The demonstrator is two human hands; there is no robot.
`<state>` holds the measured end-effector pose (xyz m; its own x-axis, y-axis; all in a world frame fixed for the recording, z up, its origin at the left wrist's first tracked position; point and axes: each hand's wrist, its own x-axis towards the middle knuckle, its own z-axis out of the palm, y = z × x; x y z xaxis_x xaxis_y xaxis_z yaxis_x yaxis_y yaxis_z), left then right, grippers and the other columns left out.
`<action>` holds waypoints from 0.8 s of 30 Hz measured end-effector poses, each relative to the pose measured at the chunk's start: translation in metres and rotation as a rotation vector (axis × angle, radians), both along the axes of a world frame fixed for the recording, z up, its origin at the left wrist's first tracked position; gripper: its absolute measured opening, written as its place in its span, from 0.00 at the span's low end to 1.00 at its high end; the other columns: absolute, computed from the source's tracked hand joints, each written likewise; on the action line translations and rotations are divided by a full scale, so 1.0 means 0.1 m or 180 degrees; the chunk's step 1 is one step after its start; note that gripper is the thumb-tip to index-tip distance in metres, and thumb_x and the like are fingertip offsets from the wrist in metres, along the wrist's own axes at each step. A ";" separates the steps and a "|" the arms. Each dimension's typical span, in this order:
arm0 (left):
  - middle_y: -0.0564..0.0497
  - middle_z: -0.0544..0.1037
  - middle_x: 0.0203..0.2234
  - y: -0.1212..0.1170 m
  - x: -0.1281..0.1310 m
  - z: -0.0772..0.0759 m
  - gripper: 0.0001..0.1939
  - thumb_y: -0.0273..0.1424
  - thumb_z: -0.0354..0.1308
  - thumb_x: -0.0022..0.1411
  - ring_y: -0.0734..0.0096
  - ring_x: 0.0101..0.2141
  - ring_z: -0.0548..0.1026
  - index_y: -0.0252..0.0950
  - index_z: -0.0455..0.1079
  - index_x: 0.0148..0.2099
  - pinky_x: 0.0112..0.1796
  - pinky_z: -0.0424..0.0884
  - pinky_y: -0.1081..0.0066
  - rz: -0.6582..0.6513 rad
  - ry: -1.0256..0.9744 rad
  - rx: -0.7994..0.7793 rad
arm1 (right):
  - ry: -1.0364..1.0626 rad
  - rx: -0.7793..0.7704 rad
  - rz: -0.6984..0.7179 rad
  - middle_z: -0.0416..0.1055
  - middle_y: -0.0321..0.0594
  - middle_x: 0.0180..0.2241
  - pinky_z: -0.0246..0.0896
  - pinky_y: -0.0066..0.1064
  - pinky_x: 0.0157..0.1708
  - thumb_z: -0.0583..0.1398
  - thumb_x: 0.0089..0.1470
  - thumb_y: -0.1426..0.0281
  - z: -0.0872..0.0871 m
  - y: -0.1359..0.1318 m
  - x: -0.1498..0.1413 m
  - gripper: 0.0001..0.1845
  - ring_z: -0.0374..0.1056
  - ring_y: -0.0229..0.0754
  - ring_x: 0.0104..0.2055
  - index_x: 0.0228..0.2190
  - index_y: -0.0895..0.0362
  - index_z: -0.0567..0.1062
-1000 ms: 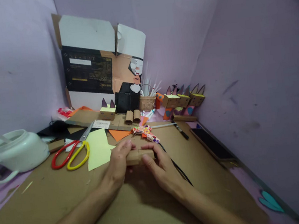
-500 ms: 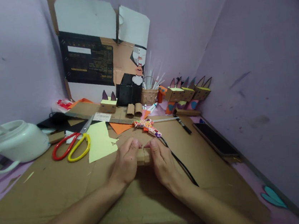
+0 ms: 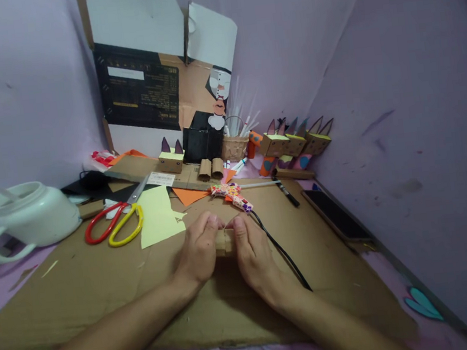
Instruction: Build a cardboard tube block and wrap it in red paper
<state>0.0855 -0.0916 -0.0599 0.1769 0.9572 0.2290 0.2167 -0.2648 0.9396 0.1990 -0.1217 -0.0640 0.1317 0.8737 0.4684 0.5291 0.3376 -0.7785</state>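
Between my two hands is a small folded cardboard piece, held just above the cardboard sheet, with a seam down its middle. My left hand grips its left side, thumb along the top. On the opposite side, my right hand closes around the other end, its thumb also on top. The fingers behind the piece are mostly hidden. Just beyond my hands lies a flower-patterned glue gun with a glue stick in its back and a black cord running past my right hand.
Scissors with red and yellow handles lie left by yellow paper. A white pot stands far left. A marker and a phone lie right. Behind are cardboard animal heads, two cardboard tubes and a basket.
The view has shifted slightly. Both hands keep hold of the cardboard piece in nearly the same place, with no other clear movement.
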 end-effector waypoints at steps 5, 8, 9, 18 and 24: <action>0.53 0.70 0.25 0.02 0.01 -0.01 0.14 0.38 0.46 0.61 0.67 0.31 0.67 0.38 0.62 0.25 0.37 0.63 0.68 0.0032 -0.0287 -0.0182 | 0.0024 -0.0051 -0.0061 0.63 0.36 0.23 0.55 0.32 0.28 0.43 0.61 0.63 0.01 0.00 0.00 0.18 0.59 0.40 0.25 0.23 0.54 0.62; 0.54 0.69 0.23 0.10 0.02 0.00 0.13 0.38 0.49 0.57 0.70 0.27 0.67 0.37 0.62 0.24 0.27 0.63 0.72 0.0134 -0.0580 -0.0655 | 0.0371 -0.0526 0.0236 0.62 0.36 0.23 0.57 0.30 0.22 0.44 0.60 0.58 0.04 0.04 0.05 0.20 0.60 0.38 0.24 0.24 0.55 0.65; 0.54 0.68 0.22 0.13 0.02 0.01 0.12 0.37 0.49 0.56 0.71 0.24 0.66 0.37 0.61 0.24 0.22 0.61 0.74 0.0169 -0.0626 -0.0838 | 0.0592 -0.0791 0.0464 0.63 0.36 0.24 0.56 0.28 0.19 0.45 0.59 0.56 0.05 0.06 0.08 0.20 0.60 0.37 0.23 0.27 0.55 0.66; 0.55 0.66 0.15 0.24 -0.08 0.14 0.21 0.49 0.43 0.58 0.75 0.12 0.63 0.37 0.62 0.30 0.11 0.52 0.78 -0.0032 -0.0948 -0.1859 | 0.1931 -0.1529 0.1467 0.68 0.33 0.24 0.66 0.24 0.17 0.65 0.43 0.58 0.00 0.18 0.24 0.23 0.65 0.33 0.19 0.39 0.57 0.69; 0.57 0.67 0.19 0.20 -0.13 0.13 0.16 0.45 0.53 0.55 0.76 0.16 0.66 0.37 0.65 0.36 0.14 0.59 0.79 -0.0494 -0.0578 -0.0779 | 0.2374 -0.1482 0.1092 0.67 0.31 0.21 0.63 0.22 0.11 0.61 0.47 0.53 -0.05 0.23 0.23 0.20 0.63 0.31 0.15 0.30 0.58 0.68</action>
